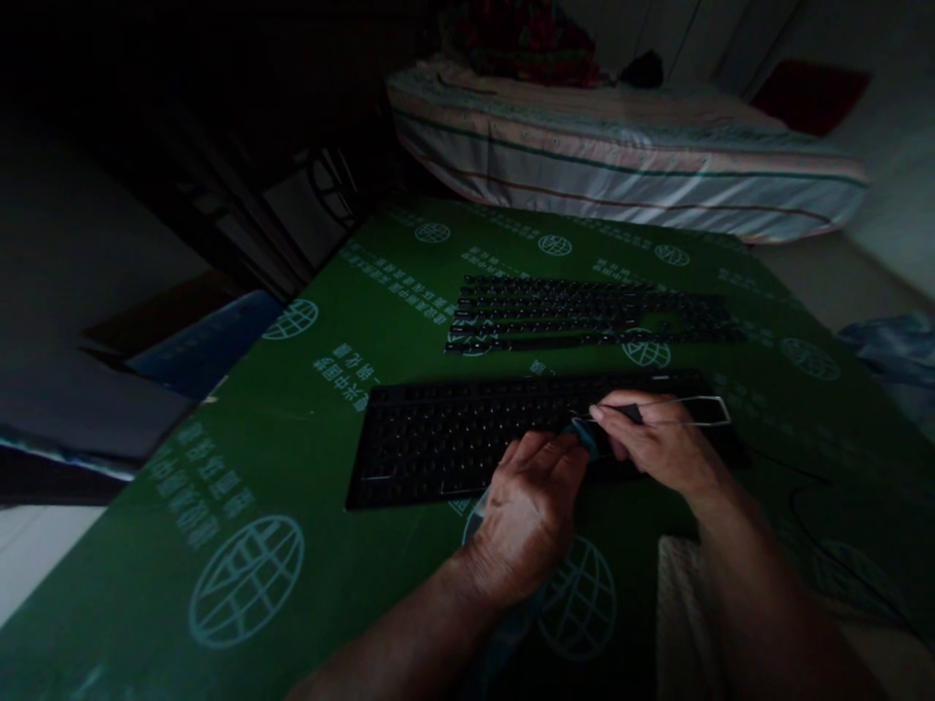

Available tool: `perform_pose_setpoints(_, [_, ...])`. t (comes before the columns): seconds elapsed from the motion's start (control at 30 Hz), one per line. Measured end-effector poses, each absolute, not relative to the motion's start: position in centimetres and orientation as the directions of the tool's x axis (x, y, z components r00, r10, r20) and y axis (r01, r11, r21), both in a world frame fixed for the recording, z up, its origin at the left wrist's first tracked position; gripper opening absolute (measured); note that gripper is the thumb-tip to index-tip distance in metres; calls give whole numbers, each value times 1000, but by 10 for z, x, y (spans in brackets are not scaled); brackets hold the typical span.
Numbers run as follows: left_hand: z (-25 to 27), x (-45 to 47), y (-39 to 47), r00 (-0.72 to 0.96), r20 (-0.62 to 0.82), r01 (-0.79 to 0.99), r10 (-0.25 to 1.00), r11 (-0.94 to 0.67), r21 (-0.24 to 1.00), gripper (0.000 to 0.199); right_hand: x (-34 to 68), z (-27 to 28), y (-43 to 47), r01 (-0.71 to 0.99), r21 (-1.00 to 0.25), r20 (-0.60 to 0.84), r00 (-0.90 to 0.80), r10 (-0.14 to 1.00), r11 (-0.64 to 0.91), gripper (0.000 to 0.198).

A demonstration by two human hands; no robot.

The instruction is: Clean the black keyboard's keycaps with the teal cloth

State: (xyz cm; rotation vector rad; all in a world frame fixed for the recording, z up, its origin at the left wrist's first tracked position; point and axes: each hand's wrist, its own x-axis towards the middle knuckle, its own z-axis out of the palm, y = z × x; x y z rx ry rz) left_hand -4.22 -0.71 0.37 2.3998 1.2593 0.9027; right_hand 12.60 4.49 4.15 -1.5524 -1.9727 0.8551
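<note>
A black keyboard (pixel 430 443) lies on the green table with its keycaps off, rows of bare switches showing. Over its right half, my right hand (pixel 650 438) grips a wire keycap puller (pixel 705 412) with a dark handle. One wire loop sticks out to the right, and the other end reaches the fingertips. My left hand (pixel 537 487) rests with curled fingers at the keyboard's front edge, closed on a teal cloth-like piece (pixel 585 436). The two hands meet at this piece. What lies under the left palm is hidden.
Behind the keyboard, loose black keycaps (pixel 547 312) lie in keyboard order on the green table (pixel 351 321). A dark cable (pixel 818 516) runs off to the right. Beyond the table's far edge is a bed (pixel 620 161) with a striped cover.
</note>
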Motion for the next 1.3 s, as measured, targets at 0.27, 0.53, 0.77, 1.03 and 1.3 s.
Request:
perform_pose_setpoints(0.27, [7,-43,-9,444,363,667,819,-573,477,26,129,39,45,683,-715,-26,-236,971,147,38])
perform_pose_setpoints(0.53, [5,-41,-5,453,370,687,811,-582,434,28,130,34,47,650,-756,-41,-165,985,77,34])
perform_pose_setpoints(0.77, [4,-42,-4,473,350,694,809,-586,418,30,132,35,48,640,-767,-88,-170,981,43,34])
perform_pose_setpoints(1.03, [7,-43,-5,494,374,686,785,-616,387,26,135,36,50,569,-821,-174,-165,971,-50,27])
perform_pose_setpoints(1.3, [19,-40,-2,548,278,723,789,-613,319,27,133,37,51,552,-831,-159,-125,979,-64,28])
